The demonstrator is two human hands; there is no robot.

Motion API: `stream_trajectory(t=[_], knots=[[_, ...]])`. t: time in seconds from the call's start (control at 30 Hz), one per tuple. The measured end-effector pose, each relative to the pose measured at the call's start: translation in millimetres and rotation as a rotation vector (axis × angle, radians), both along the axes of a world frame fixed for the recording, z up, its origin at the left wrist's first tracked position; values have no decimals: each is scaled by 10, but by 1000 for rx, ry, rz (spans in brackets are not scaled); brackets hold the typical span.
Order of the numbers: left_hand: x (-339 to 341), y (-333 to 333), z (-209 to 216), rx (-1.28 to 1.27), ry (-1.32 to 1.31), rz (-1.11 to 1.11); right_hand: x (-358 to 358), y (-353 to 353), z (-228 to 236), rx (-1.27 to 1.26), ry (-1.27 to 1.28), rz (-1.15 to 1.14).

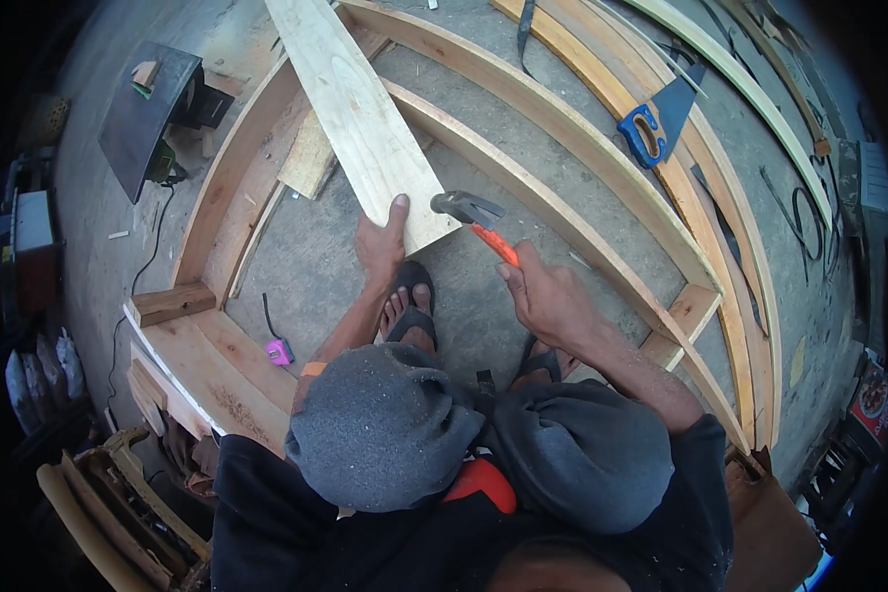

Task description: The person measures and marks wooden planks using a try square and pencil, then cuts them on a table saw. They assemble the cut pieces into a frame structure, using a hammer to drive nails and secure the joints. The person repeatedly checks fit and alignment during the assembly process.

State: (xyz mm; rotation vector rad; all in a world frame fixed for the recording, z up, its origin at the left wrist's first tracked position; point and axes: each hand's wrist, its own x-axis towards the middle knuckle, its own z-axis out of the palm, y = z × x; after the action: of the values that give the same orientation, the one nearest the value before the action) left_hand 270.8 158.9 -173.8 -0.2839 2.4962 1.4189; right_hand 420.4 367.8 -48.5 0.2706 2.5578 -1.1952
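A pale wooden board [360,109] slants away from me, lying across the beams of a wooden frame [523,178]. My left hand [380,242] grips the left edge of the board near its close end, thumb on top. In my right hand [553,296] is a claw hammer [464,209] with an orange handle, the fingers wrapped round it. The hammer's head is at the right edge of the board, close to its near corner; whether it touches the wood I cannot tell. No nail can be made out.
A pink tape measure [279,351] lies on the floor at left, inside the frame. A blue-handled handsaw [656,123] rests on long planks [701,197] at right. A dark-topped table saw [148,118] stands at far left, with a cable [153,247] along the floor.
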Motion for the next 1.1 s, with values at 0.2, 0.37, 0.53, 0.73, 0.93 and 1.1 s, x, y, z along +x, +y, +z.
stream_trajectory(t=[0.2, 0.37, 0.53, 0.73, 0.93, 1.1], knots=[[5, -79, -53, 4, 42, 17, 43, 93, 261, -458, 461, -115], [-3, -49, -17, -46, 2, 1, 7, 3, -221, 88, -200, 34], [25, -57, -35, -12, 4, 10, 9, -21, -71, 13, 12, -15], [18, -42, 48, -42, 24, 33, -138, 121, 203, -32, 189, 55], [21, -20, 30, -32, 15, 10, 44, 0, -309, 182, -13, 98], [-3, -19, 34, 31, 4, -8, 83, -16, -327, 5, 130, -63]])
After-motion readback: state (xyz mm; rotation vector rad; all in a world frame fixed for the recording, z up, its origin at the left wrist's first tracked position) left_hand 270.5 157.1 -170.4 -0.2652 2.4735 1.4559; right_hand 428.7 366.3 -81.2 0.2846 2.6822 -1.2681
